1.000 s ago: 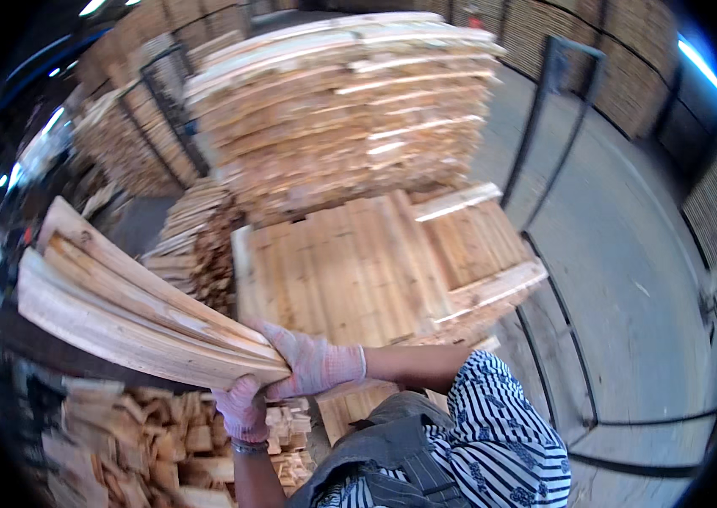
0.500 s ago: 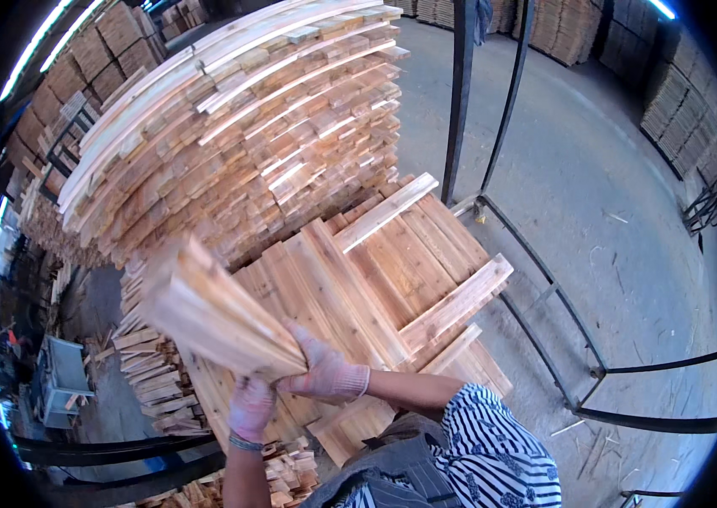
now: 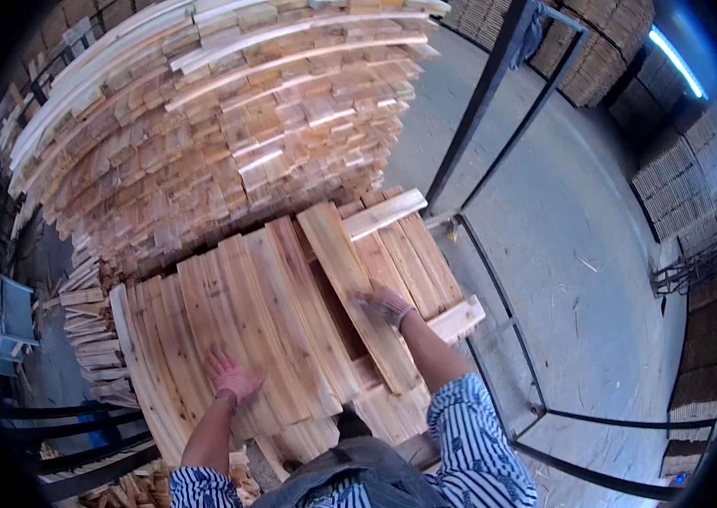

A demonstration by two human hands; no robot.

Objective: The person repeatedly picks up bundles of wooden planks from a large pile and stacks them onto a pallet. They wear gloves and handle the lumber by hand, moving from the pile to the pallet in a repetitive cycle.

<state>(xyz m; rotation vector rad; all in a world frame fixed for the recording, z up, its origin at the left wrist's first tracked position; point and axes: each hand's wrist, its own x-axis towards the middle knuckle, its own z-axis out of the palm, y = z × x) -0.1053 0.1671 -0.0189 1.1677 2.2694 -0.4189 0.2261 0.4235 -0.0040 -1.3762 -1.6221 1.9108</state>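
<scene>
My left hand lies flat, fingers spread, on a row of wooden boards set side by side. Farther right, my right hand rests over a single plank with its fingers stretched across the wood and slightly blurred. This plank lies at a slant on top of the layer, and a dark gap shows along its left side. Both hands wear pale, pinkish work gloves. Two lighter crosspieces, a far batten and a near batten, stick out at the right side of the pile.
A tall stack of cut lumber rises just behind the boards. To the right stands a dark metal frame on the concrete floor. Short offcuts are heaped at the left, beside a grey-blue metal box.
The bunch of boards that both hands held up at the left is out of them. My hands have parted and come down onto the boards, the right one moving right. The view has shifted.
</scene>
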